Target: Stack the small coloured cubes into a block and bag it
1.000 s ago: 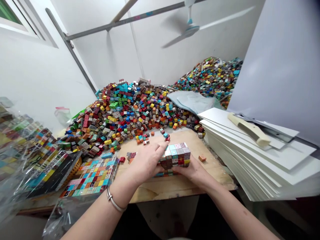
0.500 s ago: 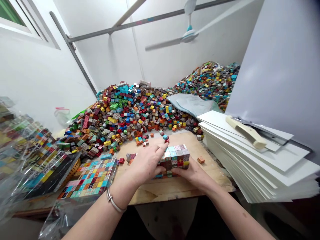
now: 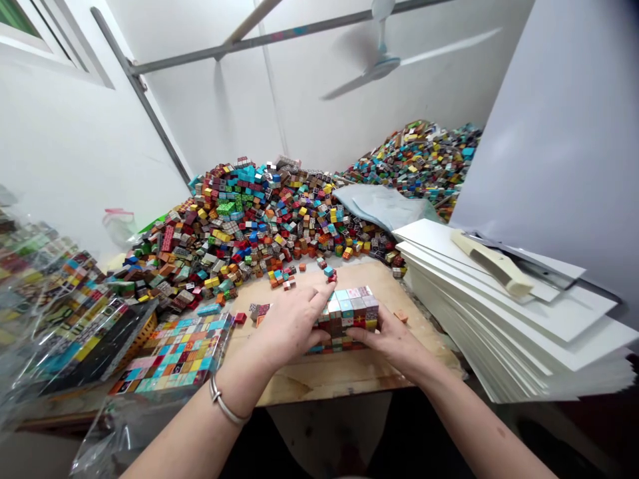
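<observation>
A block of small patterned cubes [image 3: 352, 305], several cubes wide and stacked in layers, stands on the wooden board [image 3: 419, 332] in front of me. My left hand [image 3: 294, 319] grips its left side, thumb along the near face and fingers over the far side. Around the right end is my right hand [image 3: 394, 339], its thumb pressed on the front face. A loose orange cube [image 3: 401, 317] lies just beyond the right hand. Small red cubes [image 3: 240, 318] sit left of my left hand. The far side of the block is hidden.
Heaped behind the board is a large pile of colourful cubes [image 3: 239, 233]. On the right, a stack of white sheets [image 3: 499, 332] carries a cream-handled cutter [image 3: 494, 263]. To the left are a plastic-wrapped slab of cubes [image 3: 182, 352] and more bagged cubes [image 3: 74, 299].
My right thumb has shifted slightly up the front face of the block, and the right hand has moved a little in front of the loose orange cube. The left hand keeps its grip.
</observation>
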`<state>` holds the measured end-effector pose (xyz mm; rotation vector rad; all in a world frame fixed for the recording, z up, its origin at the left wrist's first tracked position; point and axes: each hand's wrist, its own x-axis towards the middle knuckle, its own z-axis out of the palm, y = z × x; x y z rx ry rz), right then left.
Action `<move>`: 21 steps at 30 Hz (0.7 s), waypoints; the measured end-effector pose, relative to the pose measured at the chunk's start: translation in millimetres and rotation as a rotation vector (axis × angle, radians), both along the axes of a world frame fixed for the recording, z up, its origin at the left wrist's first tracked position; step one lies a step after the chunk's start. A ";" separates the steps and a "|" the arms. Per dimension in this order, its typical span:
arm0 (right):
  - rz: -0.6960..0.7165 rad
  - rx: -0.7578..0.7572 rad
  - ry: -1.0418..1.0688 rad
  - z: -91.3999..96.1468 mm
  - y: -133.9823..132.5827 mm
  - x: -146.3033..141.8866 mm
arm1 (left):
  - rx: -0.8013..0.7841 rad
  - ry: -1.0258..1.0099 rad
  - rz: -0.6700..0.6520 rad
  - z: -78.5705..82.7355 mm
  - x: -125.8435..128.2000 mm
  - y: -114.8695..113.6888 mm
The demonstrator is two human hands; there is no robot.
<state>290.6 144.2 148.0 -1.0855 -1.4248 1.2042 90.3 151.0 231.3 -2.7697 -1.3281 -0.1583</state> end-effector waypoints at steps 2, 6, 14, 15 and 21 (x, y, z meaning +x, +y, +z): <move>0.045 0.007 0.003 3.9 -0.4 5.6 | -0.009 -0.004 0.004 -1.6 -0.8 0.9; 0.112 -0.010 0.025 13.5 0.7 16.3 | -0.001 0.000 0.005 -4.7 -1.5 2.5; 0.173 -0.050 0.001 16.9 6.7 20.4 | 0.009 0.014 -0.003 -3.1 -0.8 2.3; 0.178 -0.047 0.009 16.7 7.2 20.7 | 0.016 0.011 -0.003 -2.6 -0.7 2.0; 0.171 -0.034 0.032 17.9 6.8 20.6 | 0.014 0.037 0.008 -1.8 -0.3 0.8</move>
